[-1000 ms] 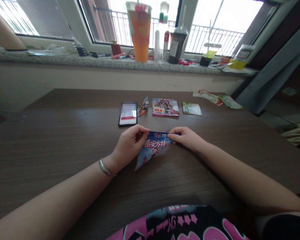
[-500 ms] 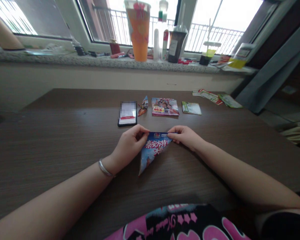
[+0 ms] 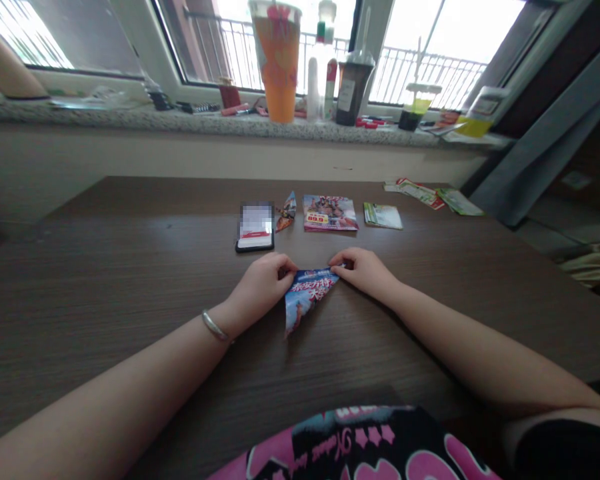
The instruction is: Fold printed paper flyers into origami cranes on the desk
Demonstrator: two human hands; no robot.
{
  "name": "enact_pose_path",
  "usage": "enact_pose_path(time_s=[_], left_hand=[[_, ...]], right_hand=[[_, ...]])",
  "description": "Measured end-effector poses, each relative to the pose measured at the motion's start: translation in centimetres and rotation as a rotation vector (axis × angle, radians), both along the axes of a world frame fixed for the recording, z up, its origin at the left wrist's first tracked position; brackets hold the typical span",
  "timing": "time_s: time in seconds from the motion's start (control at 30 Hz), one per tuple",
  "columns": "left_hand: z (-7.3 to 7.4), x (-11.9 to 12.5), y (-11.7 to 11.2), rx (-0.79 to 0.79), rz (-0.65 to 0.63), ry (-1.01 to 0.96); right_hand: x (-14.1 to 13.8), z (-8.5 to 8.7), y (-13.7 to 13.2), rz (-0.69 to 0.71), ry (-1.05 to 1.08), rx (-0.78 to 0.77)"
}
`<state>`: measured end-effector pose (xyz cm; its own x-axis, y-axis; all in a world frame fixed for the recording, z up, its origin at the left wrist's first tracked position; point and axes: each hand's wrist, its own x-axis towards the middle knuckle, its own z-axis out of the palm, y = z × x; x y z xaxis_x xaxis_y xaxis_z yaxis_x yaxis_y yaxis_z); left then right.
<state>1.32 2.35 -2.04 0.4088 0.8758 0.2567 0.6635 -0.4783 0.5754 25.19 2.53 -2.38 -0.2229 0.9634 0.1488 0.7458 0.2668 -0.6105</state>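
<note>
There, the left hand (image 3: 260, 288) and right hand (image 3: 360, 270) each pinch a top corner of the blue printed paper triangle (image 3: 305, 297) on the dark wooden table (image 3: 130, 267), near the black smartphone (image 3: 255, 227).

Strong daylight was admitted through the windows (image 3: 420, 40), blown out to white. The table (image 3: 105, 280) was left dim, faintly sheened. Edges were bent by wide-angle distortion; the windowsill (image 3: 130, 120) was rendered soft.
</note>
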Motion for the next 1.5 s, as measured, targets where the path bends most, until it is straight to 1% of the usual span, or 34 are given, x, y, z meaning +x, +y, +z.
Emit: enact_pose_path(time_s=[0.17,0.3,0.37,0.5,0.57,0.67,0.77,0.87,0.93,0.97,1.03,1.1,1.13,1.2,1.23,1.3,1.4,1.5], left_hand=[[-0.2,-0.1,0.2,0.074,-0.037,0.055],[-0.2,-0.1,0.1,0.090,-0.043,0.057],[-0.3,-0.1,0.1,0.054,-0.023,0.025],[-0.3,-0.2,0.2,-0.074,0.048,-0.140],[-0.4,-0.2,0.2,-0.110,0.073,-0.204],[-0.4,-0.2,0.2,-0.118,0.087,-0.239],[-0.6,-0.2,0.3,-0.113,0.079,-0.219],[-0.7,-0.2,0.3,-0.076,0.068,-0.225],[-0.7,-0.2,0.2,-0.063,0.065,-0.273],[-0.7,-0.2,0.1,-0.063,0.062,-0.310],[-0.4,-0.1,-0.2,-0.078,0.052,-0.396],[0.0,-0.1,-0.4,-0.105,0.047,-0.496],[0.2,-0.1,-0.6,-0.117,0.056,-0.545],[0.8,-0.1,-0.8,-0.147,0.051,-0.659],[1.0,-0.1,-0.9,-0.162,0.048,-0.694],[1.5,-0.2,-1.0,-0.150,0.065,-0.723],[1.8,-0.1,-1.3,-0.095,0.085,-0.696],[1.9,0.1,-1.7,-0.056,0.080,-0.680]], right_hand=[[0.1,-0.4,0.3,0.100,-0.082,0.115],[0.3,-0.5,0.4,0.115,-0.101,0.128],[0.4,-0.4,0.4,0.125,-0.083,0.109],[0.8,-0.3,0.4,0.123,0.034,0.019],[0.8,-0.4,0.3,0.120,0.093,-0.023],[0.8,-0.4,0.3,0.096,0.117,-0.065],[0.9,-0.6,0.5,0.068,0.069,-0.102],[1.1,-0.5,0.7,0.140,0.083,-0.150],[1.2,-0.4,0.7,0.179,0.138,-0.180],[1.2,-0.3,0.6,0.174,0.163,-0.192],[1.0,-0.1,0.2,0.121,0.203,-0.193],[0.8,0.2,-0.4,0.080,0.251,-0.150],[0.6,0.3,-0.7,0.071,0.268,-0.088],[0.3,0.7,-1.4,0.094,0.247,0.102],[0.1,0.8,-1.7,0.126,0.218,0.172],[-0.1,1.2,-2.2,0.166,0.176,0.256],[-0.2,1.5,-2.5,0.170,0.142,0.279],[-0.2,1.3,-2.3,0.155,0.183,0.231]])
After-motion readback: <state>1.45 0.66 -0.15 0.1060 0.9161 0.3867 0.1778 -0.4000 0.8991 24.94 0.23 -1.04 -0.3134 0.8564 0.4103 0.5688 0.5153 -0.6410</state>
